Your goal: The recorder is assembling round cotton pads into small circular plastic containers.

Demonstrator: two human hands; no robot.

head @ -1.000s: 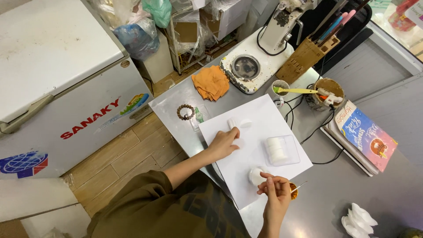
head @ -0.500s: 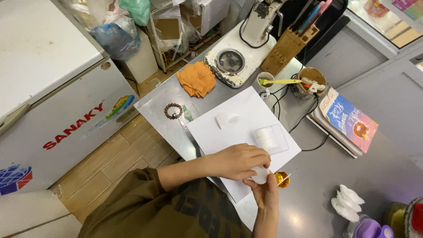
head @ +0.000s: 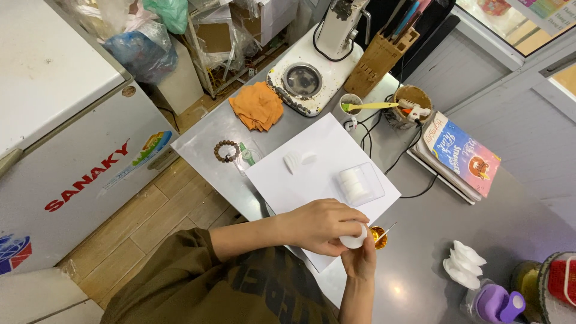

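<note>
At the near edge of the white paper sheet (head: 312, 180) | I am pinching a small round white pad (head: 354, 239) between left hand (head: 321, 225) and right hand (head: 360, 258), both closed on it | risk: I am working just beside the small gold foil cup (head: 378, 237); a slip is likely tipping it.

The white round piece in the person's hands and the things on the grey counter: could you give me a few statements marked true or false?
1. Both hands, left hand and right hand, meet on the white round piece. True.
2. The orange cloth lies on the white sheet. False: it lies on the grey counter beyond it.
3. A bead bracelet lies left of the sheet. True.
4. The clear tray is empty. False: it holds white pieces.
</note>
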